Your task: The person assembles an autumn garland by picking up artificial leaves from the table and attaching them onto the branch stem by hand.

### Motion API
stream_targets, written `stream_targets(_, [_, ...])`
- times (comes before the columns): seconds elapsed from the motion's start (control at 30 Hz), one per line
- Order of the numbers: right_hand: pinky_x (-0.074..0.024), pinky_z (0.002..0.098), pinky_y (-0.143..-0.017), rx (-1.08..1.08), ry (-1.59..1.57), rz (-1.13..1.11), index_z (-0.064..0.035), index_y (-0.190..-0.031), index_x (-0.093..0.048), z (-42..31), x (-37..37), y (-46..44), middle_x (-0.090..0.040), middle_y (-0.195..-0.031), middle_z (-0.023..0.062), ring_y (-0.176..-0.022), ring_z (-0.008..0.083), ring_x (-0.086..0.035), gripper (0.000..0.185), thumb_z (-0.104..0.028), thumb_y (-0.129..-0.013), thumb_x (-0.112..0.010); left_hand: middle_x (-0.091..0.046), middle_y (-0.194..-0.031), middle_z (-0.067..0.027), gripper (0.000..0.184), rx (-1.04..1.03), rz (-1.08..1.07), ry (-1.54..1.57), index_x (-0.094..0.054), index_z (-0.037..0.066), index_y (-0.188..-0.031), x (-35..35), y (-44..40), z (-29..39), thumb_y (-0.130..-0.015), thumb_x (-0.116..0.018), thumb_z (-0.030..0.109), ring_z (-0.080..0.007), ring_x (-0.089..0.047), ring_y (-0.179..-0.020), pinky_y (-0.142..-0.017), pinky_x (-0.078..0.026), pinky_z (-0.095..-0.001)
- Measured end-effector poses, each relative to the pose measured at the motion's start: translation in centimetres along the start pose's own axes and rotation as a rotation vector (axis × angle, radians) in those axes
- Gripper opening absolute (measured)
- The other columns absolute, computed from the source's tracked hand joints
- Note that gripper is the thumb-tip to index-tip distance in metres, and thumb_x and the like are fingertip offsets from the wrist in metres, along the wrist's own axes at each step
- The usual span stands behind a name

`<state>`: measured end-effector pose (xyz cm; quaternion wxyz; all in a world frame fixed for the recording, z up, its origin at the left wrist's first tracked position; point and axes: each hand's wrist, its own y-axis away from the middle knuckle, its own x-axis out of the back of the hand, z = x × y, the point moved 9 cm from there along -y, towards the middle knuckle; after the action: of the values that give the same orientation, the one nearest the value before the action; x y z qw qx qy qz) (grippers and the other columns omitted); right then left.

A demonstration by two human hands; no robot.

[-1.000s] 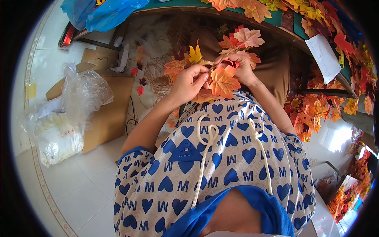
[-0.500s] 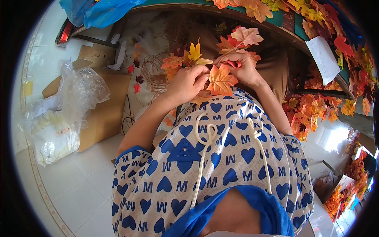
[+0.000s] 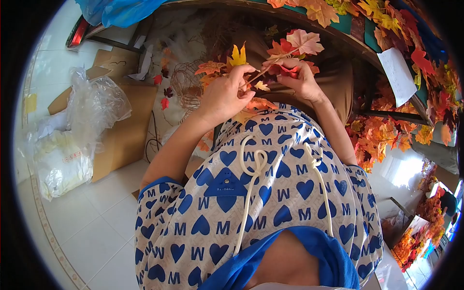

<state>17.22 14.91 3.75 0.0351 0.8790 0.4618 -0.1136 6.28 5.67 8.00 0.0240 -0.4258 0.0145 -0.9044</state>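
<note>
An artificial maple-leaf garland (image 3: 263,73) with a thin brown stem runs between my two hands above my lap. My left hand (image 3: 224,96) is closed, thumb and fingers pinching the stem, with an orange leaf (image 3: 210,67) and a yellow leaf (image 3: 237,55) just beyond it. Closed too, my right hand (image 3: 302,79) grips the garland and has a red leaf (image 3: 289,71) at its fingertips. A pale pink leaf (image 3: 305,41) spreads past my right knuckles. Between the hands hangs a small cream leaf (image 3: 261,86). Below them an orange leaf (image 3: 261,104) rests against my shirt.
A table edge (image 3: 333,34) with more autumn leaves curves across the top. White paper (image 3: 397,75) hangs at its right. Left stand a cardboard box (image 3: 126,125) and a clear plastic bag (image 3: 67,154). Blue plastic (image 3: 121,12) lies top left; leaf bunches (image 3: 382,135) hang right.
The large orange leaf between my hands has dropped from view there, baring the stem and a small cream leaf. My left hand has turned and shifted slightly left; my right hand has moved little.
</note>
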Motion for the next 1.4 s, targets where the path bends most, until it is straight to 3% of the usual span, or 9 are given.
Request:
stream_targets(0.13, [-0.0485, 0.0272, -0.079, 0.287, 0.189, 0.018, -0.0010, -0.100, -0.063, -1.1, -0.5, -0.5, -0.063, -0.106, 0.0065, -0.091, 0.0134, -0.060, 0.020, -0.003, -0.080, -0.064, -0.057, -0.064, -0.0054, 0.047, 0.014, -0.005, 0.033, -0.046, 0.006, -0.115, -0.2, -0.1, 0.0, -0.075, -0.070, 0.008, -0.0172, -0.058, -0.057, -0.054, -0.045, -0.0290])
stream_targets(0.33, [-0.0476, 0.0243, -0.071, 0.118, 0.134, 0.171, -0.0007, -0.091, -0.065, 1.4, -0.8, -0.4, -0.063, -0.087, 0.0036, -0.077, 0.0091, -0.058, 0.014, -0.009, -0.081, -0.069, -0.058, -0.065, -0.0066, 0.031, -0.030, -0.019, 0.013, -0.048, 0.004, -0.103, -0.8, -0.1, 0.5, -0.079, -0.067, 0.008, -0.0172, -0.059, -0.056, -0.053, -0.044, -0.0285])
stream_targets(0.5, [-0.0481, 0.0243, -0.066, 0.157, 0.400, 0.160, 0.0010, -0.092, -0.066, 0.6, -2.2, -0.3, -0.065, -0.078, 0.0057, -0.069, 0.0088, -0.058, 0.021, -0.016, -0.080, -0.070, -0.065, -0.078, -0.0153, 0.008, 0.082, -0.122, 0.009, -0.048, 0.001, -0.090, -1.9, -0.2, -2.0, -0.086, -0.050, 0.007, -0.0332, -0.063, -0.072, -0.060, -0.048, -0.0427])
stream_targets(0.67, [-0.0452, 0.0278, -0.062, 0.060, 0.431, 0.155, -0.0008, -0.086, -0.065, 1.9, -1.9, -0.1, -0.063, -0.073, 0.0083, -0.062, 0.0124, -0.053, 0.025, -0.023, -0.078, -0.072, -0.064, -0.069, -0.0110, 0.011, 0.344, -0.242, 0.276, -0.052, -0.002, -0.090, -3.1, 0.3, -3.1, -0.084, -0.043, 0.001, -0.0195, -0.060, -0.049, -0.045, -0.046, -0.0333])
stream_targets(0.83, [-0.0463, 0.0277, -0.065, 0.014, 0.463, 0.054, 0.0012, -0.085, -0.063, 2.8, -1.4, -0.3, -0.063, -0.076, 0.0106, -0.070, 0.0155, -0.058, 0.025, -0.020, -0.077, -0.073, -0.050, -0.050, -0.0037, 0.024, 0.482, -0.386, 0.345, -0.058, 0.002, -0.097, -4.2, 1.1, -4.1, -0.085, -0.037, 0.000, -0.0085, -0.048, -0.037, -0.035, -0.038, -0.0264])
stream_targets(1.0, [-0.0451, 0.0293, -0.064, 0.227, 0.525, -0.193, -0.0008, -0.083, -0.063, 1.6, -2.2, 0.1, -0.061, -0.074, 0.0091, -0.072, 0.0169, -0.057, 0.014, -0.011, -0.077, -0.071, -0.062, -0.083, -0.0209, 0.018, 0.303, -0.390, 0.178, -0.058, -0.003, -0.089, -3.6, 0.5, -1.9, -0.080, -0.044, 0.005, -0.0329, -0.061, -0.079, -0.071, -0.046, -0.0370])
stream_targets(1.17, [-0.0466, 0.0260, -0.072, 0.082, 0.460, -0.100, -0.0031, -0.090, -0.067, 0.3, -1.4, 0.1, -0.063, -0.084, 0.0063, -0.082, 0.0136, -0.059, 0.015, -0.007, -0.076, -0.071, -0.061, -0.082, -0.0234, 0.022, 0.200, -0.316, 0.128, -0.060, -0.001, -0.094, -2.5, -0.2, -1.6, -0.079, -0.045, 0.004, -0.0357, -0.061, -0.080, -0.070, -0.046, -0.0389])
stream_targets(1.3, [-0.0456, 0.0247, -0.082, -0.057, -0.077, -0.064, -0.0054, -0.106, -0.065, -2.3, -1.9, -0.4, -0.062, -0.099, 0.0031, -0.092, 0.0104, -0.056, 0.026, -0.005, -0.081, -0.065, -0.060, -0.079, -0.0240, 0.028, 0.222, -0.064, 0.144, -0.058, -0.002, -0.102, -0.6, -0.3, -2.8, -0.078, -0.044, 0.001, -0.0360, -0.061, -0.075, -0.064, -0.046, -0.0391])
stream_targets(1.4, [-0.0431, 0.0288, -0.087, 0.328, 0.234, -0.184, -0.0081, -0.107, -0.066, -5.0, -2.2, -0.5, -0.060, -0.106, 0.0068, -0.096, 0.0178, -0.056, 0.025, -0.007, -0.081, -0.063, -0.061, -0.077, -0.0226, 0.026, 0.211, 0.086, 0.131, -0.058, -0.002, -0.102, 0.7, -0.6, -2.8, -0.079, -0.045, 0.000, -0.0357, -0.062, -0.071, -0.062, -0.047, -0.0374])
